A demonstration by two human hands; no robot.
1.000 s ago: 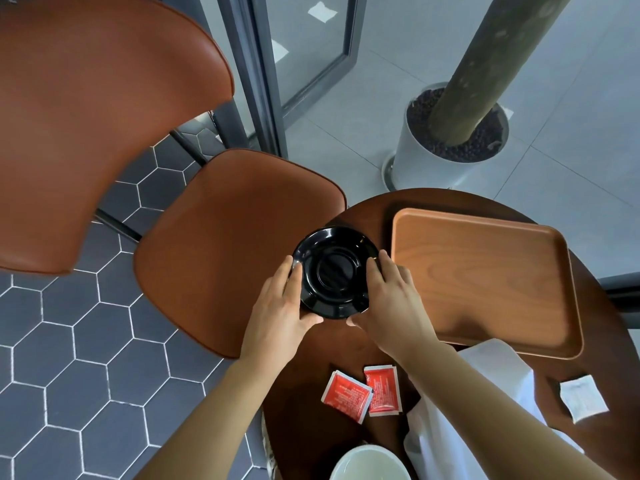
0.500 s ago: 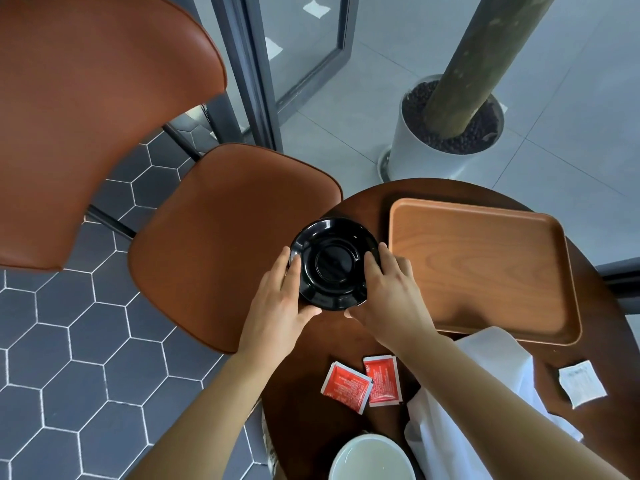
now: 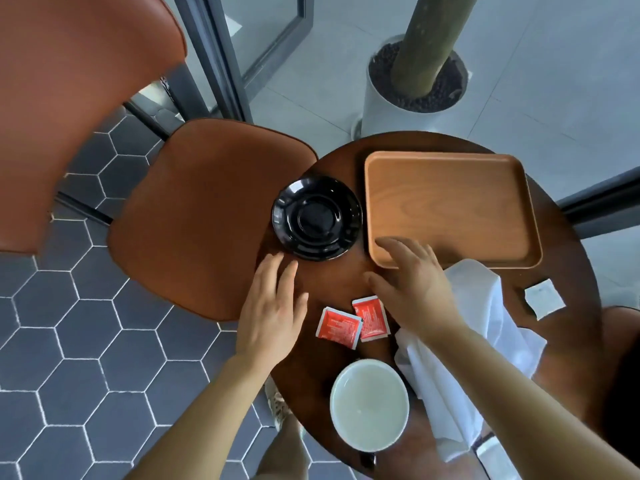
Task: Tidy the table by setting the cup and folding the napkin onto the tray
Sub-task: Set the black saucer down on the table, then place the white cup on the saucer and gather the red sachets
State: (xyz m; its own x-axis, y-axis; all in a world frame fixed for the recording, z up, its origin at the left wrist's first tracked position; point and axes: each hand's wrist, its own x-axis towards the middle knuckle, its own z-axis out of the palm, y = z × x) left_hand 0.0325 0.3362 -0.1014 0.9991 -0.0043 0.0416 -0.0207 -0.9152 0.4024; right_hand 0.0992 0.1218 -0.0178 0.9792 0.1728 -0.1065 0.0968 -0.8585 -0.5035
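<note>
A round dark wooden surface (image 3: pixel 332 282) stood over a floor (image 3: pixel 69 358) of grey hexagonal tiles. At the near edge sat the white cup (image 3: pixel 370 405), upright, off the tray. Just right of it the white napkin (image 3: pixel 485 341) lay crumpled and unfolded on the surface, its far end touching or overlapping the tray's near rim. Two red packets (image 3: pixel 353 323) lay side by side beyond the cup, between the hands. The left hand (image 3: pixel 272 317) was released, fingers straight, grasping nothing, just short of the black saucer (image 3: pixel 317 218). The right hand (image 3: pixel 415 289) was likewise released, fingers spread over the near left corner of the wooden tray (image 3: pixel 450 209); contact could not be determined. A small white packet (image 3: pixel 544 298) lay right of the napkin. Farther off stood a brown chair (image 3: pixel 207 220) and a white planter (image 3: pixel 391 109).
</note>
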